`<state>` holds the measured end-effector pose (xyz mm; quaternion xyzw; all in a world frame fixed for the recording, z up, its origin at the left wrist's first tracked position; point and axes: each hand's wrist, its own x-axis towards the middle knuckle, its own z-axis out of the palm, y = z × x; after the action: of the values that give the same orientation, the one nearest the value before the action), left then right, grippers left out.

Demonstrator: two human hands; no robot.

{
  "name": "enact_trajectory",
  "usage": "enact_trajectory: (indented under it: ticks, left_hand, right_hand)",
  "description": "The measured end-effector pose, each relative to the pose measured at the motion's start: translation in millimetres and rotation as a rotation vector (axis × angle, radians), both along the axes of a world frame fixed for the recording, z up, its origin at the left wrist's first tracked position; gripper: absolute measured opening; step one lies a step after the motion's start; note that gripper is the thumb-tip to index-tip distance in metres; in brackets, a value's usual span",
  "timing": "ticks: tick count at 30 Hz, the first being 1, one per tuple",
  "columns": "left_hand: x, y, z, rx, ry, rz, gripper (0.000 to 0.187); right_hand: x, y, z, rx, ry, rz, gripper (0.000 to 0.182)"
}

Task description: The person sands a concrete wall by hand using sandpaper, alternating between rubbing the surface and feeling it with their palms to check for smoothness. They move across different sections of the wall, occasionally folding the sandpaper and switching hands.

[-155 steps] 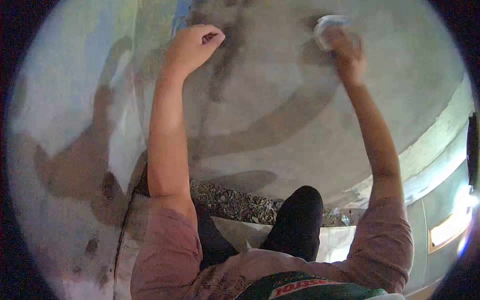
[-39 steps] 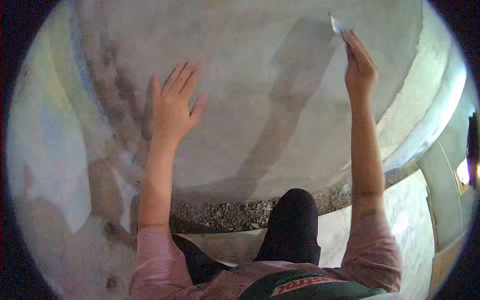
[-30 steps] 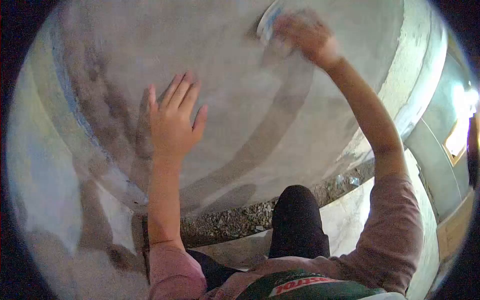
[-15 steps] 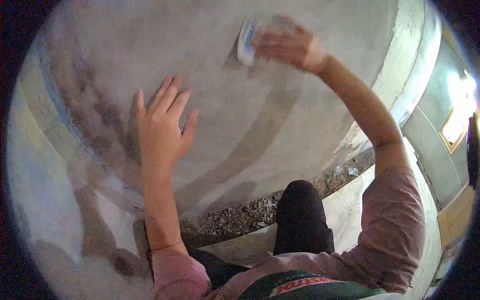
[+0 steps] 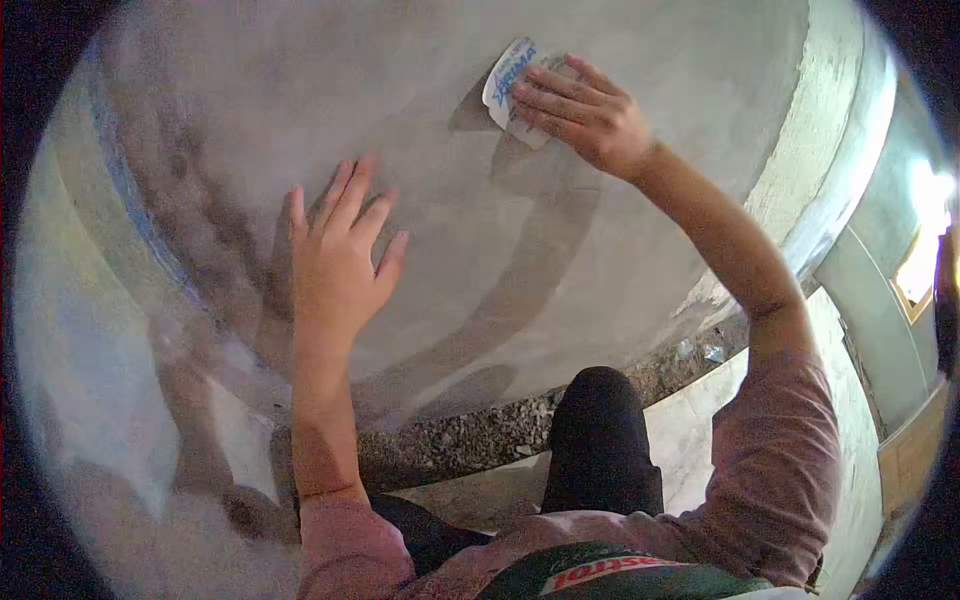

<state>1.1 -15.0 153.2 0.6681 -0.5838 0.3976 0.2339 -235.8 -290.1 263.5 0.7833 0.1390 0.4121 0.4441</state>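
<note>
From my feed I see a strip of loose dark gravel along the outer edge of pale floor slabs, with a small shiny scrap lying in its right-hand stretch. Over at the right I have a grey-green panelled surface with a glaring bright opening in a brown frame, a brown board below it, and a dark upright shape too cut off to identify.
</note>
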Motion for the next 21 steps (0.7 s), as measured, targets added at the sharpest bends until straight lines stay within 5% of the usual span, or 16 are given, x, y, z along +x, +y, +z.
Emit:
enact_trajectory:
  ticks: [4,9,12,17,21]
  left_hand:
    - [0,1,-2,0.001,0.001,-0.017,0.045]
    - [-6,4,4,0.036,0.01,-0.001,0.044]
    - [-3,7,3,0.06,0.024,-0.015,0.044]
    - [-5,10,3,0.063,0.019,-0.025,0.043]
    - [-2,10,2,0.056,0.015,-0.04,0.041]
  right_hand:
    - [-20,-26,36,0.061,-0.235,-0.11,0.034]
    - [-9,-12,9,0.014,-0.022,-0.025,0.036]
    - [-25,-40,34,0.052,-0.258,-0.087,0.037]
    - [-12,-19,-4,0.087,0.008,0.02,0.039]
    - [-20,-41,25,0.039,-0.29,-0.118,0.041]
